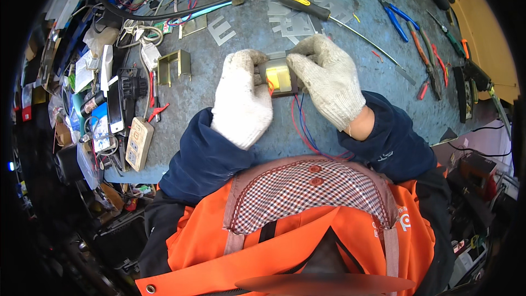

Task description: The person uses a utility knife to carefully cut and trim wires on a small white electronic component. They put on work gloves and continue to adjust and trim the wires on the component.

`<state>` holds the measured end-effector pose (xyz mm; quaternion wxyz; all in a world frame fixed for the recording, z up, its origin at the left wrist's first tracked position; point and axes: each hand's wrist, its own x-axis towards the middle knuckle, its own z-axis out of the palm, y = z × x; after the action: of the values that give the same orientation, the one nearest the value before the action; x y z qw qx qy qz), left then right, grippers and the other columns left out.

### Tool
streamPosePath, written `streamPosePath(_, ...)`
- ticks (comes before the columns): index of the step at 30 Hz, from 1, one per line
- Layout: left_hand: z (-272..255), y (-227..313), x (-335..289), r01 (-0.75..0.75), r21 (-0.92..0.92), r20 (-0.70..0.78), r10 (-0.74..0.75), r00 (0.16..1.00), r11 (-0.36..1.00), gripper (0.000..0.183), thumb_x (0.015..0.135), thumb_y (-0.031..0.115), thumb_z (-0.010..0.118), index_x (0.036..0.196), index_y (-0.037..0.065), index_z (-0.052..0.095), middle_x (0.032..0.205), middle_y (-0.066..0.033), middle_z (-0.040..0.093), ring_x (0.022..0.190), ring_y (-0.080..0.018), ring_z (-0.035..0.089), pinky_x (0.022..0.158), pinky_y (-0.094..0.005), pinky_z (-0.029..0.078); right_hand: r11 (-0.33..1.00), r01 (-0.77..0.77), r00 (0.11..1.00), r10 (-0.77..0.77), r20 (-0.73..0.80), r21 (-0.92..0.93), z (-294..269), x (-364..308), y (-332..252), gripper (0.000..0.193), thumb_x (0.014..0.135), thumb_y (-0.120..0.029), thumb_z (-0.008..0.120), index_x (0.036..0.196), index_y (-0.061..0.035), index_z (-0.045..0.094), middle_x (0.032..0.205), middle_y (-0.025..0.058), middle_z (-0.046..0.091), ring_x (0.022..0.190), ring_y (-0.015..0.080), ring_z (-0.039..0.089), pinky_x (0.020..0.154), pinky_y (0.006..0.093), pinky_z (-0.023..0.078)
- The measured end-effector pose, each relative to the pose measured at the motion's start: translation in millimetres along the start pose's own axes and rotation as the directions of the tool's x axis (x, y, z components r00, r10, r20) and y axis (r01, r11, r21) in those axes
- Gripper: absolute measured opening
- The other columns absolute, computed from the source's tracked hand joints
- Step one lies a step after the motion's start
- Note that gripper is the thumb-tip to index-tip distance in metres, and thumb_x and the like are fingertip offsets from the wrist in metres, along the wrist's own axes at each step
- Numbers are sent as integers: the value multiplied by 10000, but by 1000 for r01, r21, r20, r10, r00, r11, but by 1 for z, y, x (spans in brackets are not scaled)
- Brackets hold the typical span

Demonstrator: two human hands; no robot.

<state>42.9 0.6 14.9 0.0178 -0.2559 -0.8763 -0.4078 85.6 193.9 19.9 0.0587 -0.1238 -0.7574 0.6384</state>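
Between my two gloved hands is a small transformer (279, 79) with a yellow-wrapped coil and a grey laminated metal core. My left hand (241, 90), in a white knit glove, grips its left side with the fingers curled. On the other side my right hand (327, 79), in a dirtier glove, pinches the core's upper right edge. The fingertips are partly hidden behind the core. Red and blue wires (303, 123) run from the transformer down toward my apron. A bent metal bracket (173, 68) stands on the bench left of my left hand.
Thin E-shaped metal plates (221, 30) lie scattered on the blue bench (181, 131). Beyond my right hand rests a long screwdriver (304, 5). Blue-handled pliers (399, 21) and other tools lie at right. A power strip (139, 143), a phone (115, 107) and cluttered cables fill the left.
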Motion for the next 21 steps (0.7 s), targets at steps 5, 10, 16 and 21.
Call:
streamPosePath(5, 6, 1, 1, -31, 39, -32, 33, 999, 999, 462, 834, -163, 601, 1270, -14, 628, 1093, -135, 668, 948, -226, 665, 870, -348, 573, 991, 55, 997, -62, -48, -126, 4, 2, 8, 294, 996, -235, 715, 1161, 9, 723, 1033, 229, 767, 958, 363, 769, 851, 437, 601)
streamPosePath(10, -9, 14, 15, 368, -510, 154, -339, 928, 777, 377, 884, -113, 612, 1249, -36, 666, 1072, -127, 721, 923, -190, 705, 821, -311, 590, 980, 129, 991, -122, 53, -149, -6, 5, 9, 341, 981, -214, 707, 1228, 21, 700, 1073, 227, 774, 967, 343, 773, 860, 431, 605)
streamPosePath(16, -16, 6, 29, 407, -639, 227, -345, 911, 653, 322, 929, -66, 662, 1250, -56, 683, 1071, -88, 727, 879, -125, 709, 780, -249, 589, 998, -18, 987, 27, 160, -60, -15, 8, -5, 451, 916, -34, 722, 1351, 47, 640, 1107, 122, 724, 909, 148, 697, 788, 292, 589)
streamPosePath(21, -15, -9, 40, 445, -687, 273, -363, 891, 575, 325, 910, -85, 679, 1234, -60, 700, 1048, -110, 752, 870, -165, 747, 798, -275, 622, 992, 49, 997, -41, 71, -120, -10, 15, 4, 497, 878, -222, 737, 1296, 42, 682, 1094, 208, 774, 988, 301, 760, 878, 390, 604)
